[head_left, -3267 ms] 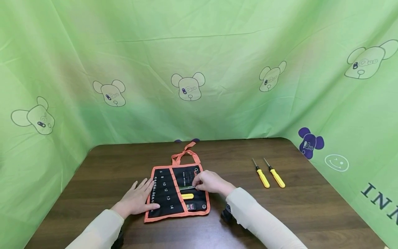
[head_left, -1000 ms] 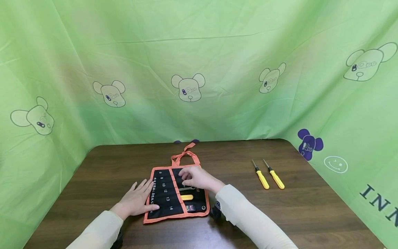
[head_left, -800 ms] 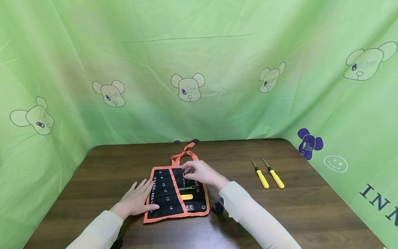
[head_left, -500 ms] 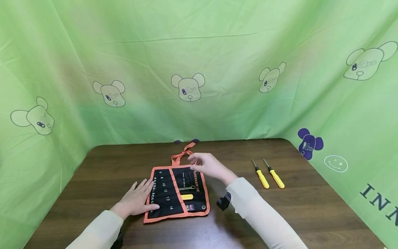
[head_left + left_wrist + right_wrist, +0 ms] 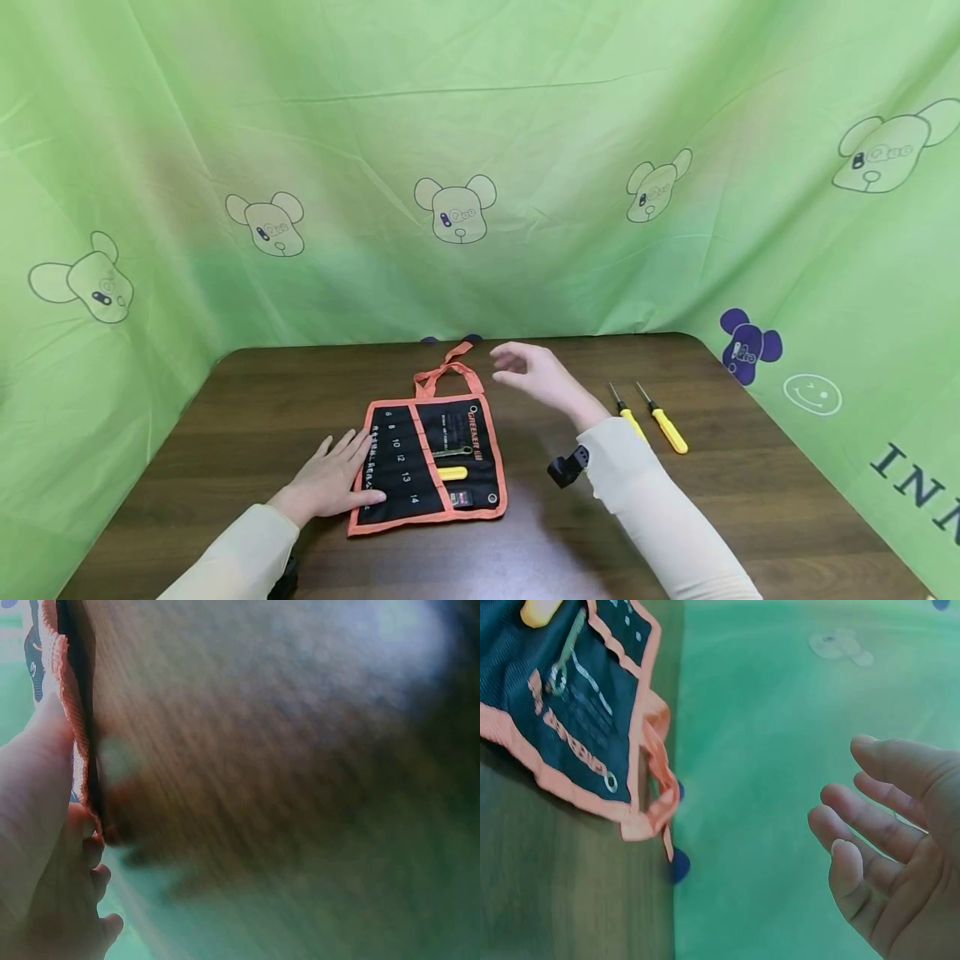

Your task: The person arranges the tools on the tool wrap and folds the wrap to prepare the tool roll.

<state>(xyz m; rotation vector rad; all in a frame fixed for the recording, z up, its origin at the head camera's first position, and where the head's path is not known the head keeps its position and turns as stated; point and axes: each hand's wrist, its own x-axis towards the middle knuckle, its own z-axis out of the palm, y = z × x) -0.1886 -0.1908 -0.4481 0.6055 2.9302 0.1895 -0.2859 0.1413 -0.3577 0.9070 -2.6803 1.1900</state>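
Observation:
A black tool pouch (image 5: 397, 475) with orange trim lies unfolded on the table, numbers printed along its pockets. My left hand (image 5: 326, 483) rests flat on its left edge, fingers spread. From the pockets stick out a slim wrench (image 5: 453, 452) with a ring end, a yellow handle (image 5: 452, 473) and a small dark packet (image 5: 461, 498). Beyond the pouch's upper right corner, my right hand (image 5: 543, 375) hovers with loosely bent fingers and nothing in it. The right wrist view shows that hand (image 5: 900, 840) apart from the orange strap (image 5: 660, 787).
Two screwdrivers with yellow handles lie on the right of the wooden table (image 5: 285, 400); the right sleeve partly covers the nearer screwdriver (image 5: 628, 417), and the other screwdriver (image 5: 670, 429) lies beside it. A green printed curtain (image 5: 360, 275) hangs behind the table.
The right hand, earlier at the wrench's end, has let go and moved up and right, away from the pouch. The wrench stays in its pocket. My left hand has not moved.

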